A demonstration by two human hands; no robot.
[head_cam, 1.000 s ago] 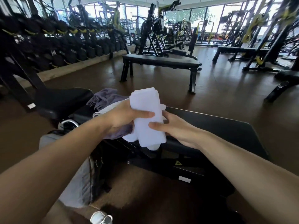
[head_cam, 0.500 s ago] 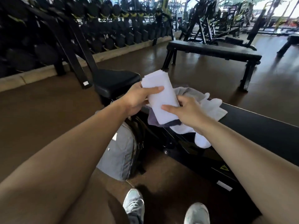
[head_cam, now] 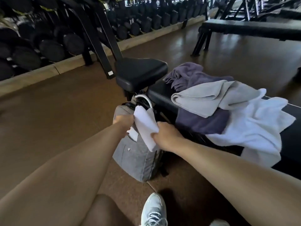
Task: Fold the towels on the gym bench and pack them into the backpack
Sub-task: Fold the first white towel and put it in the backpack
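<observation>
A folded white towel (head_cam: pixel 145 126) is held over the top of the grey backpack (head_cam: pixel 133 159), which stands on the floor against the black gym bench (head_cam: pixel 160 95). My right hand (head_cam: pixel 166 136) grips the towel's lower right side. My left hand (head_cam: pixel 123 122) is at the backpack's top edge beside the towel; its fingers are hidden, so what it holds cannot be made out. On the bench lie a crumpled purple towel (head_cam: pixel 187 74), a grey towel (head_cam: pixel 200 98), a dark purple towel (head_cam: pixel 202 123) and a loose white towel (head_cam: pixel 260 126).
A black seat pad (head_cam: pixel 140 72) stands just beyond the backpack. A dumbbell rack (head_cam: pixel 48 46) runs along the left wall. Another flat bench (head_cam: pixel 250 28) stands at the back right. My shoe (head_cam: pixel 153 211) is on the brown floor below the backpack.
Both hands carried the folded white towel down and to the left, from above the bench to the backpack's top. The view tilted downward and to the left.
</observation>
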